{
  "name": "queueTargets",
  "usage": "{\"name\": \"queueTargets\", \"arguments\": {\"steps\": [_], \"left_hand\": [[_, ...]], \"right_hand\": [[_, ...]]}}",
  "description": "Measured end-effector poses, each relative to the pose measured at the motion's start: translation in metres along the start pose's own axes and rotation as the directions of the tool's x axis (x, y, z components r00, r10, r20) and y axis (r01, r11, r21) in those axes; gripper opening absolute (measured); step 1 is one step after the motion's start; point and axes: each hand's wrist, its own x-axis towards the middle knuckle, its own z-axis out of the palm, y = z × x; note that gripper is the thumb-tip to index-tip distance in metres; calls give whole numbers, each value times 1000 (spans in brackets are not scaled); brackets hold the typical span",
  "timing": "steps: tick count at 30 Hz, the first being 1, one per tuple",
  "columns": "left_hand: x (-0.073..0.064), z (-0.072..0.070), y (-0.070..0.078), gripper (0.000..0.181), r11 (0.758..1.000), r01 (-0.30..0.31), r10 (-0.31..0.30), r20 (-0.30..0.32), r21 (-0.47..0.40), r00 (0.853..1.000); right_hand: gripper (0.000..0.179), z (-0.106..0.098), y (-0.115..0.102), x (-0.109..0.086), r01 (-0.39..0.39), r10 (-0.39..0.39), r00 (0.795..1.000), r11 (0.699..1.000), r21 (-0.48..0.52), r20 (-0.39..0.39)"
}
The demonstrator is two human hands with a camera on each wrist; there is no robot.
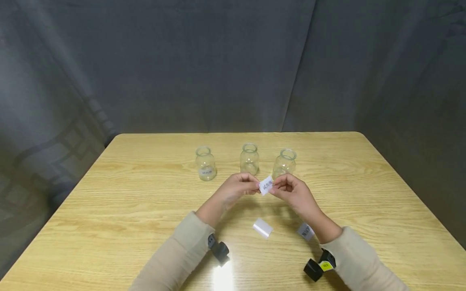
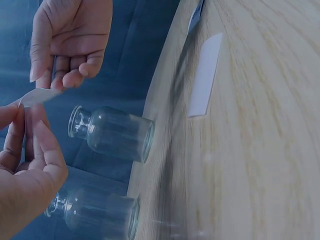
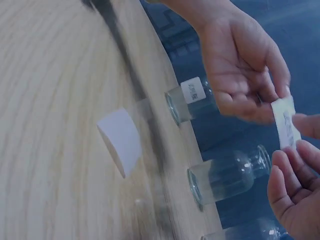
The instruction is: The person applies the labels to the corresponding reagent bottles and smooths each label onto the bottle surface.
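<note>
A small white label with dark printed characters is stretched between both hands above the table. The left hand pinches its left edge between thumb and fingers. At its other edge, the right hand grips it the same way. Behind the hands stand three clear glass jars, upright and without lids. The left jar bears a similar white label low on its side. No label shows on the middle jar. The right jar is partly hidden behind the right hand.
A curled blank white paper piece lies on the wooden table below the hands. Another printed label lies beside the right forearm. A grey curtain hangs behind the table's far edge.
</note>
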Motion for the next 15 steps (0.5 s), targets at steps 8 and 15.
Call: {"name": "queueTargets", "arguments": {"steps": [8, 15], "left_hand": [[3, 6, -4, 10, 999, 10, -10, 12, 53, 1000], [2, 8, -4, 13, 996, 18, -21, 37, 86, 999]], "right_hand": [[28, 6, 3, -1, 24, -28, 993, 999, 32, 115], [27, 6, 7, -1, 30, -30, 992, 1000, 6, 124]]}}
